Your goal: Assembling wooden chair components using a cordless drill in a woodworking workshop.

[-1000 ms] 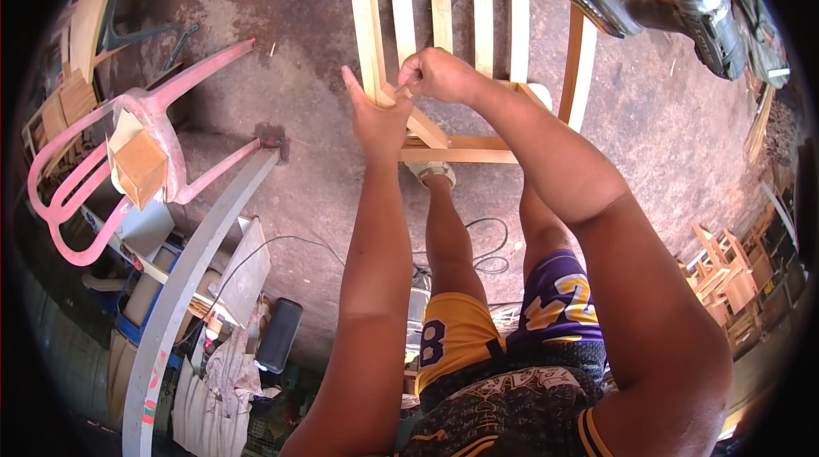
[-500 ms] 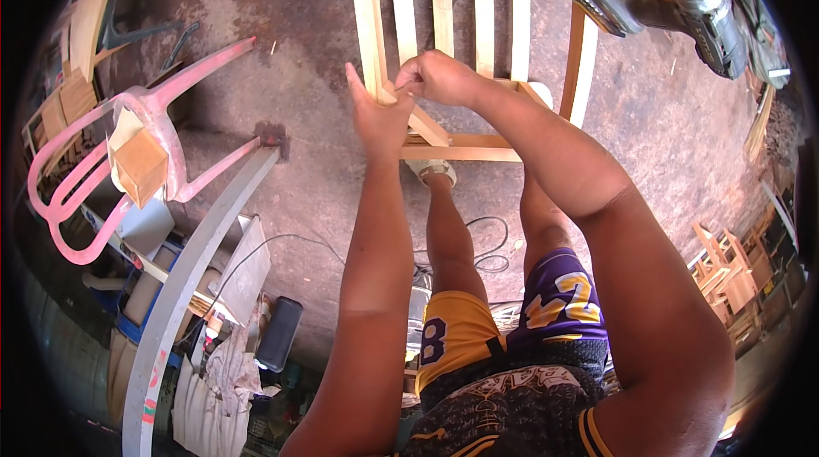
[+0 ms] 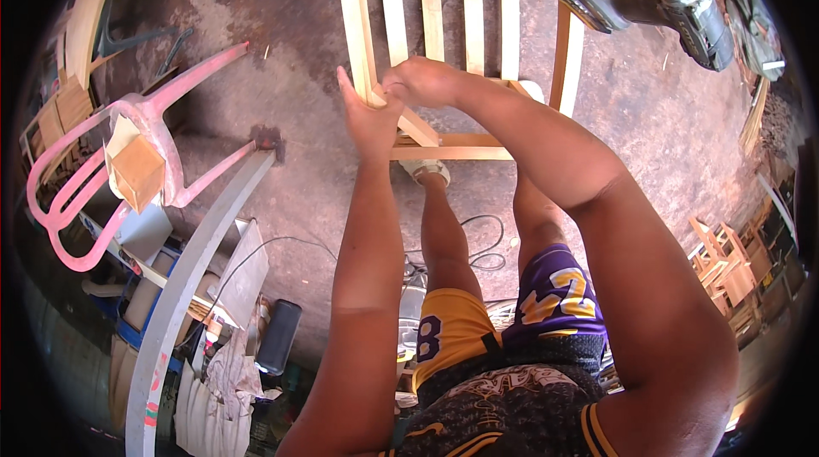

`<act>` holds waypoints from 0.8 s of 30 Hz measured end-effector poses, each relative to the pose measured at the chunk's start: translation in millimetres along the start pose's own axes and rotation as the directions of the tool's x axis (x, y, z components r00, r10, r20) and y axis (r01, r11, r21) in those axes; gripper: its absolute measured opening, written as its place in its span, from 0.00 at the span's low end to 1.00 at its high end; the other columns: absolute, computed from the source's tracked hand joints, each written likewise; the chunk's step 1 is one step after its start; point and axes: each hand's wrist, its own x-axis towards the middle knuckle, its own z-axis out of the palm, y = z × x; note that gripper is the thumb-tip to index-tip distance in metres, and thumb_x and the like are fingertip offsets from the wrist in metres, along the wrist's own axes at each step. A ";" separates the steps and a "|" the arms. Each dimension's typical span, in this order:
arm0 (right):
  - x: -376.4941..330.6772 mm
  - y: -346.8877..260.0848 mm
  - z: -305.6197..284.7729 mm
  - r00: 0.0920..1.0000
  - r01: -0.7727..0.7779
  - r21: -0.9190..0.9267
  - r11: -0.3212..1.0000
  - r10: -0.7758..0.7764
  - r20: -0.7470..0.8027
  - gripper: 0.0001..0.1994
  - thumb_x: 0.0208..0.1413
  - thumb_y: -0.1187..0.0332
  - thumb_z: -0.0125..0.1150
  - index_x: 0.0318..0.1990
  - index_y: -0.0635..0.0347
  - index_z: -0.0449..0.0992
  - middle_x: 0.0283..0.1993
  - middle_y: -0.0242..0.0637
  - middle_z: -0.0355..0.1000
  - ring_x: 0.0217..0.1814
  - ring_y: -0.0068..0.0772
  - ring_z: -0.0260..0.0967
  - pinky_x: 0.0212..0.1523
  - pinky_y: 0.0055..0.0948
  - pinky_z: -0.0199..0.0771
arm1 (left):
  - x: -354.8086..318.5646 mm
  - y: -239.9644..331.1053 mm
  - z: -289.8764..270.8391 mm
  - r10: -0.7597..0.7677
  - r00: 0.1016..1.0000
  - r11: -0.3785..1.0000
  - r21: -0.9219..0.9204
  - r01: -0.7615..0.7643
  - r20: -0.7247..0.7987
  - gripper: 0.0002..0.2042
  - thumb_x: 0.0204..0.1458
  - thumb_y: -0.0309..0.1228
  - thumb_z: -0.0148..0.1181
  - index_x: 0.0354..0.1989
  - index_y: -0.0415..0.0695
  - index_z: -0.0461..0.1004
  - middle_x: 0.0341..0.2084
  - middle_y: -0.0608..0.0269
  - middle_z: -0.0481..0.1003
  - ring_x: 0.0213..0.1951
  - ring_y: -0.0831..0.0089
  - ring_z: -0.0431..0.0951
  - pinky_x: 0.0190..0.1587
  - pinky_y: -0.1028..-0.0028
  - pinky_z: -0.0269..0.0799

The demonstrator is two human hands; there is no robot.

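Observation:
A pale wooden chair frame (image 3: 353,18) with several slats stands on the floor in front of me. My left hand (image 3: 371,123) is around the near left end of its side rail, one digit stretched up along the outer side. My right hand (image 3: 422,82) is closed right beside it, fingertips bent down at the same corner; whatever they pinch is hidden. A short slanted brace (image 3: 418,127) runs from this corner toward the low crosspiece (image 3: 469,153). A cordless drill (image 3: 648,9) with a yellow-and-black battery lies beyond the frame, at the right.
A pink plastic chair (image 3: 158,112) lies at the left with a wooden block (image 3: 136,171) on it. A grey bar (image 3: 200,274) runs up from the lower left. A cable (image 3: 290,240) crosses the floor near my feet. Scrap wood (image 3: 725,261) is piled at the right.
The view has shifted slightly, so the frame and drill sit a little further left. My right hand has moved slightly at the corner; my left keeps its grip.

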 end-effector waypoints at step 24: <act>-215.8 26.3 -216.3 0.751 0.060 0.049 0.997 -0.013 -0.660 0.18 0.51 0.68 0.69 0.50 0.57 0.76 0.47 0.34 0.76 0.52 0.32 0.72 0.53 0.31 0.71 | -3.2 15.2 2.5 -0.034 0.999 0.999 -0.002 0.034 0.010 0.38 0.40 0.21 0.65 0.64 0.48 0.59 0.47 0.55 0.74 0.48 0.64 0.76 0.52 0.67 0.72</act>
